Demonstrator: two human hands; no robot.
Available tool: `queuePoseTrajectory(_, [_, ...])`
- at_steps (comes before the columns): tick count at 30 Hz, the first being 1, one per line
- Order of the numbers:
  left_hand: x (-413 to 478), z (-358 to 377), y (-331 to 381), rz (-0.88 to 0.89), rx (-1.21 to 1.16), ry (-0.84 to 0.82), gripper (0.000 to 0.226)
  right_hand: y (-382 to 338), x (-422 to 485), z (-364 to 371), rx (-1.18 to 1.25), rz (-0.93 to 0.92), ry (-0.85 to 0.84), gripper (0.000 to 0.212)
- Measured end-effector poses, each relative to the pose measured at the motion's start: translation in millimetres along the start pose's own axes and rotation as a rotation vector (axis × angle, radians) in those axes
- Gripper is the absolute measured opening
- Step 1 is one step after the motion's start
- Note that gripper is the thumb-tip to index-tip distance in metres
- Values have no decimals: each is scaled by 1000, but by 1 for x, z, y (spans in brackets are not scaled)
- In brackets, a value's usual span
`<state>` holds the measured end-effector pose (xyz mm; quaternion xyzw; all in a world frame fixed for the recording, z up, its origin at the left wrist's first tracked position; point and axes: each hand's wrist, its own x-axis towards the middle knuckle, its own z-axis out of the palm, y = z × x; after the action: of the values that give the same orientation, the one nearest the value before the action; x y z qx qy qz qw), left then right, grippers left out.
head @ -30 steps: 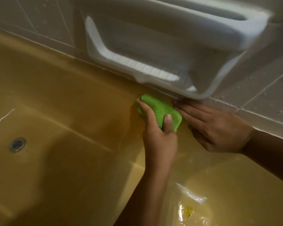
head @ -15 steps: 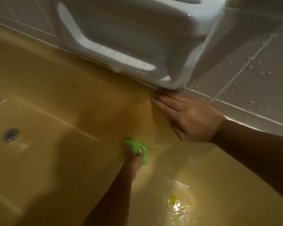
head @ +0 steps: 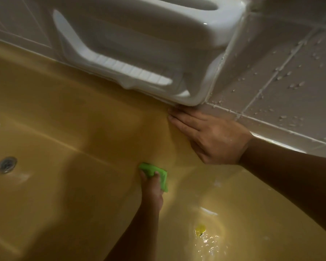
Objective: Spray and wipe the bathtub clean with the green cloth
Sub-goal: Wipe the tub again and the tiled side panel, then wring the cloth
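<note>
The yellow bathtub (head: 64, 113) fills most of the view. My left hand (head: 151, 187) reaches up from the bottom centre and grips a folded green cloth (head: 155, 170), pressing it against the tub's far inner wall low down, near where the wall curves into the floor. My right hand (head: 211, 138) lies flat with straight fingers on the top of that wall, just under the corner of the soap dish, holding nothing. No spray bottle is in view.
A white ceramic soap dish (head: 139, 53) juts out of the wall above the tub. Grey tiles (head: 280, 87) on the right carry water droplets. The drain (head: 6, 164) sits at the far left. A wet patch with a yellow spot (head: 200, 229) glistens at the bottom right.
My left hand has dragged the cloth down the tub wall from just under the soap dish to the lower wall. My right hand has stayed flat in place.
</note>
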<state>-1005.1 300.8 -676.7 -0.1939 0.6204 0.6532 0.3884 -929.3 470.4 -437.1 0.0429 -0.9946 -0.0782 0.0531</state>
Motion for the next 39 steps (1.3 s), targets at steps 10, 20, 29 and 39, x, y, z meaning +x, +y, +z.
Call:
queuePoseTrajectory(10, [-62,30,39,39,-269,-106,72,-2,2,3,-64,-31,41,73])
queuePoseTrajectory(20, [-138,61,107,421,-152,-249,71,13,-73,-4,-23,-5,35,71])
queuePoseTrajectory(29, [-130,65,48,564,342,-92,73,17,-84,-1,-11,-11,19,76])
queuePoseTrajectory(39, [-35,42,-48,145,142,-107,64,19,-82,2,-15,-44,62,71])
